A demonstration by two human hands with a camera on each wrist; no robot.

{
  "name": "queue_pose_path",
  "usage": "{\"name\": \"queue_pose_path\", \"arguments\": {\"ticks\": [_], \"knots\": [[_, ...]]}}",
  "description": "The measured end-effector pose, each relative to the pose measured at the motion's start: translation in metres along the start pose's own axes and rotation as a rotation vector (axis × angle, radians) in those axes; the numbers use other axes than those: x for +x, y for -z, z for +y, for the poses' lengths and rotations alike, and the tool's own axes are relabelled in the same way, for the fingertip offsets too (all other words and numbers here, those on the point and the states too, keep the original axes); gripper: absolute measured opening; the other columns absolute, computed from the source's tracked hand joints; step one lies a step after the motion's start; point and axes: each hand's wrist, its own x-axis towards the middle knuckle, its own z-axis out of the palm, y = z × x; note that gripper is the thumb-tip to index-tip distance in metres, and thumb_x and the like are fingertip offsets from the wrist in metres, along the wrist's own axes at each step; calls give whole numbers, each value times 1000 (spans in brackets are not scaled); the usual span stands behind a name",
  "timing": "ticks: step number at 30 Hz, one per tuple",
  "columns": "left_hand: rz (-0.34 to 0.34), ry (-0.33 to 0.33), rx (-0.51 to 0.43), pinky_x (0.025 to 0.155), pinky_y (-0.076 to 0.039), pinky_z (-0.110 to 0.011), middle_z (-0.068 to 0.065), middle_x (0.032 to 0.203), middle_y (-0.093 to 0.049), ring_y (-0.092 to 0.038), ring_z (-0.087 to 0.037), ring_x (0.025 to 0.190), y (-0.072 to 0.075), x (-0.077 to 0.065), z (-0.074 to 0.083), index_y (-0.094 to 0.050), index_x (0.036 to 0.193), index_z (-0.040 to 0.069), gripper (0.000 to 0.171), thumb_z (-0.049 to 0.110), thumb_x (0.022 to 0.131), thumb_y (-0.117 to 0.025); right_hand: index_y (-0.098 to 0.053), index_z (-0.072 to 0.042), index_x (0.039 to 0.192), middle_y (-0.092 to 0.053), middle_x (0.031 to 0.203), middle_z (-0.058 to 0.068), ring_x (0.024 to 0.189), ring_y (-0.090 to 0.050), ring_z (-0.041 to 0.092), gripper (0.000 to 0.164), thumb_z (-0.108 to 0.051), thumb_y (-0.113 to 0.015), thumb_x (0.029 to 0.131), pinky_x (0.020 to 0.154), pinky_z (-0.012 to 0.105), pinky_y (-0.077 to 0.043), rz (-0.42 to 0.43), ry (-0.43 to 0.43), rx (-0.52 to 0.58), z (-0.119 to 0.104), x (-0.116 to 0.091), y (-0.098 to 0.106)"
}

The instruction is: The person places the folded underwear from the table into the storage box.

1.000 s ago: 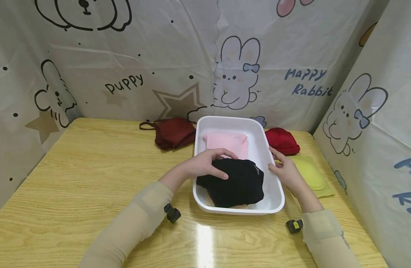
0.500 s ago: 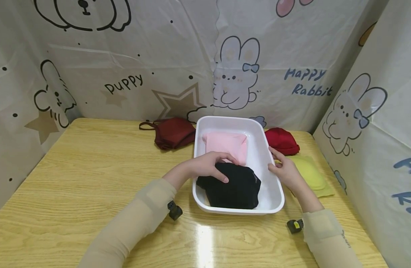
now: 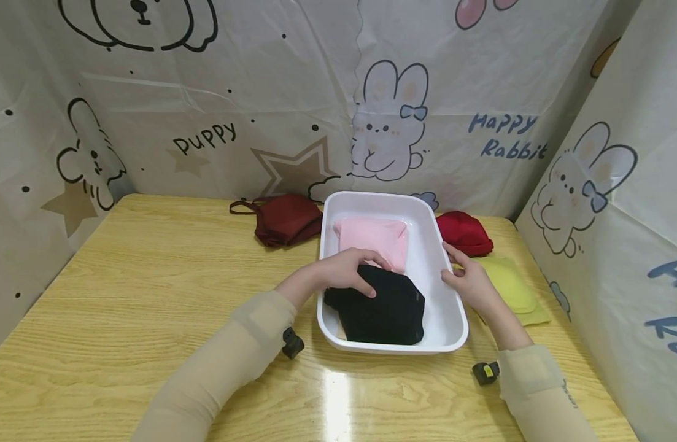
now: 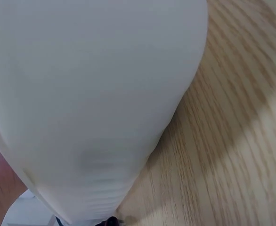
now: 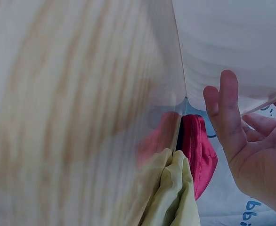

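Left hand: [image 3: 350, 271] on the far-left part of the black folded garment [image 3: 388, 310]; thumb on top and set apart from the arched index finger at the far edge. Can't tell whether it pinches the fabric.
Right hand: [image 3: 471, 282] at the right rim of the white plastic tub [image 3: 393, 349], thumb and fingers holding that rim. Right wrist view: fingers slightly spread along the outer wall.
Black garment: near end of tub, lying flat; a beige sliver shows at its lower left edge.
Pink folded cloth: [image 3: 371, 238] in tub's far half, just beyond the black garment.
Left of tub: dark red garment with thin strap [image 3: 287, 221], near the far table edge.
Right of tub: red satin garment [image 3: 464, 233] farther back, yellow garment [image 3: 509, 285] nearer, partly behind right hand.
Surface: wood-grain table [image 3: 123, 307].
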Motion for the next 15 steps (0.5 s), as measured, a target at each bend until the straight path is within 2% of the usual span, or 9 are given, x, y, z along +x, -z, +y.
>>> {"name": "queue_pose_path", "arguments": {"ticks": [9, 15], "knots": [[1, 34, 45, 109, -32, -37, -1, 122, -59, -46, -25, 126, -2, 4, 0, -64, 113, 16, 46, 7, 72, -79, -23, -18, 151, -41, 136, 22, 106, -56, 36, 68, -18, -56, 93, 86, 42, -53, 2, -13, 4, 0, 0, 0], [8, 58, 59, 104, -37, -34, -1, 120, -60, -50, -21, 119, -3, 5, -1, -63, 115, 14, 47, 6, 71, -79, -22, -19, 152, -40, 137, 22, 109, -55, 38, 68, -19, -56, 93, 86, 43, -53, -1, -15, 12, 0, -1, 0]]}}
